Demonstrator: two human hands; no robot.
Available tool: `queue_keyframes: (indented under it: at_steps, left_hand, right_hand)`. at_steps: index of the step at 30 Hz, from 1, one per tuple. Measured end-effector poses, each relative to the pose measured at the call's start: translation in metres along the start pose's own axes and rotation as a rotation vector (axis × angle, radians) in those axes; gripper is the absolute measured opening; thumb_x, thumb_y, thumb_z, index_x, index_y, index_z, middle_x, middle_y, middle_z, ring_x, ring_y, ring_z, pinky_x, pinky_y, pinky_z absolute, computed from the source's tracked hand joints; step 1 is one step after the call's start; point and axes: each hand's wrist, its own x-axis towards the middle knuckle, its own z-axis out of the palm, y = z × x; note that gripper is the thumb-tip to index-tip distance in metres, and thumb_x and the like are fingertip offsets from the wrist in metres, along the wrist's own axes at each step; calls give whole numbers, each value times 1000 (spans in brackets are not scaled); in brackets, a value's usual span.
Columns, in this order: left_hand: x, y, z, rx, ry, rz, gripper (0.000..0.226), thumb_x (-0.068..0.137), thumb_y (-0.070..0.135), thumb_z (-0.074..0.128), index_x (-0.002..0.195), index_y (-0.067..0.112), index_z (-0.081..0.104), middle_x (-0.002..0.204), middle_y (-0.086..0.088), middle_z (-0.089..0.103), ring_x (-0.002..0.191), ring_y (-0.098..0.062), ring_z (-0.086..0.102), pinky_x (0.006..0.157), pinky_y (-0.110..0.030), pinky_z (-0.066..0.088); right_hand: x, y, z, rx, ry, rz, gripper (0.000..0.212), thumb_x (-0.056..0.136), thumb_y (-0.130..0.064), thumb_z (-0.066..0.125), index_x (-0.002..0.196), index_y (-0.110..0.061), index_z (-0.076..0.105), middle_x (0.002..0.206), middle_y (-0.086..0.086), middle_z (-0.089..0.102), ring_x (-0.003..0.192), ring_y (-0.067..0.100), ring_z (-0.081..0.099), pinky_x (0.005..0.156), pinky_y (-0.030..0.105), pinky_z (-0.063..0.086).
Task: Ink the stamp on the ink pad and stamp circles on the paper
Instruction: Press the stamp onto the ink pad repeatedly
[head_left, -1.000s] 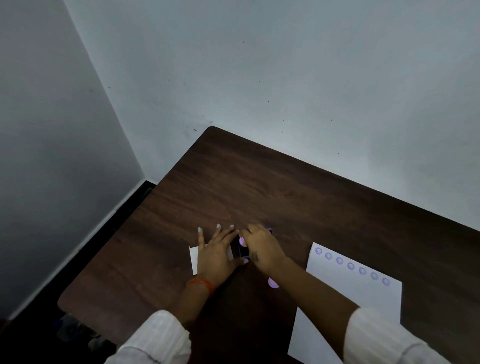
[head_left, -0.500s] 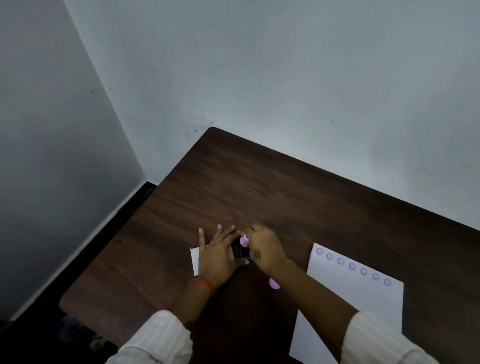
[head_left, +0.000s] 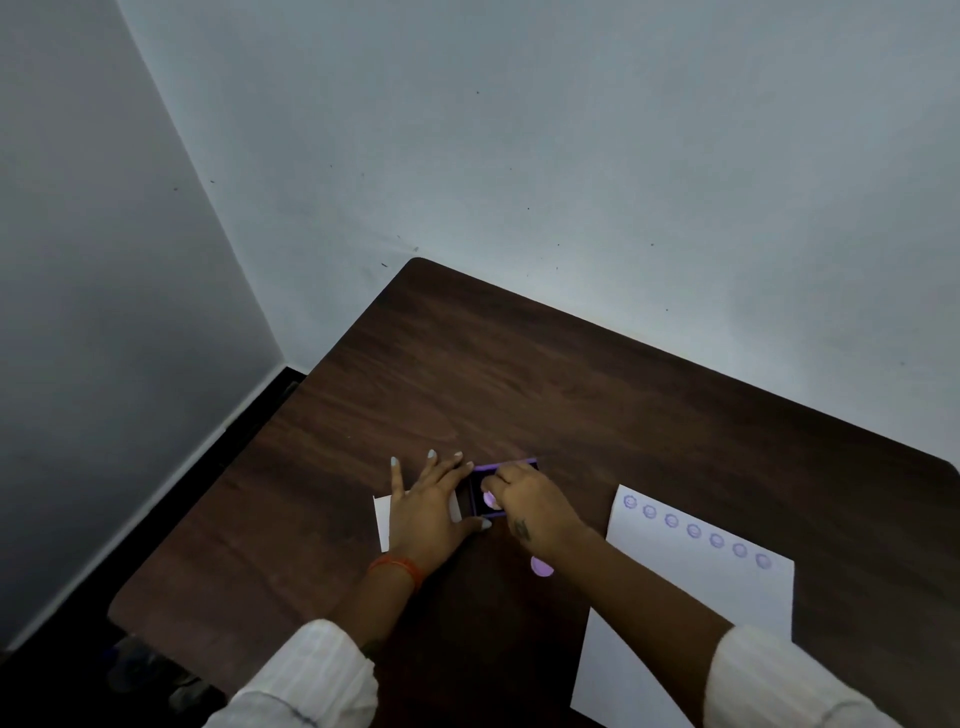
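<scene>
Right hand (head_left: 530, 506) pinches the lilac stamp (head_left: 491, 500), pressed down in the purple-rimmed ink pad (head_left: 503, 488) mid-desk (head_left: 519, 374). Left hand (head_left: 426, 506) lies flat, fingers spread, grasping nothing, over a small white card (head_left: 383, 522) just left of the pad. Paper (head_left: 691, 597) sits right of the pad with a row of seven purple circles (head_left: 693, 530) along its top edge. Lilac disc (head_left: 542, 567) lies by the right wrist.

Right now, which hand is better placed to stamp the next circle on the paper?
The right hand: it holds the stamp on the ink pad, beside the paper. The left hand lies flat, farther away.
</scene>
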Motion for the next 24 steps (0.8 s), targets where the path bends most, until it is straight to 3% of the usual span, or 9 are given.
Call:
queue_keyframes:
  at_steps: [5,11,14,17,20,21,24]
  left_hand:
    - [1,-2,1,10,2,1,75,72,53,67,137,31,36,151,9,32,144,-14,11,109,-47,-23]
    - [0,0,5,-16,0,-7,75,70,53,68,136,31,38,151,9,33,144,-14,12,111,-48,-21]
    - [0,1,3,-16,2,-2,75,71,51,68,136,31,37,151,9,32,144,-14,11,111,-48,-21]
    - [1,-1,1,-10,2,-8,75,71,51,68,137,30,37,151,9,32,145,-15,12,111,-48,-21]
    - [0,1,-1,-2,-15,-7,75,72,51,67,137,30,36,152,9,31,145,-15,11,112,-49,-19]
    - [0,1,-2,-1,-16,-4,75,72,51,67,137,30,36,152,9,31,145,-15,11,113,-50,-19]
    - [0,2,-3,22,-17,-3,76,73,51,67,138,31,34,152,9,30,145,-15,10,112,-50,-18]
  right_hand:
    - [3,-16,4,39,51,156,37,89,-10,53,125,-6,49,131,16,51,121,28,47,102,36,42]
    - [0,-2,-1,-52,-40,11,34,93,-10,45,127,-6,46,134,16,49,123,28,45,102,36,40]
    - [-1,-11,4,-56,15,64,39,88,-9,53,126,-4,45,132,18,48,122,30,44,100,38,42]
    - [-1,-17,6,104,92,150,31,89,-8,51,119,-2,53,124,18,54,116,30,50,96,36,43]
    - [-1,-5,-13,415,133,221,18,85,-1,51,90,11,63,94,26,64,95,42,59,79,37,46]
    - [-2,1,-19,454,143,239,18,85,-2,51,87,12,63,92,28,64,92,43,60,77,38,47]
    - [-6,8,-19,301,36,237,25,91,-11,48,109,-1,62,117,17,61,109,30,56,92,31,43]
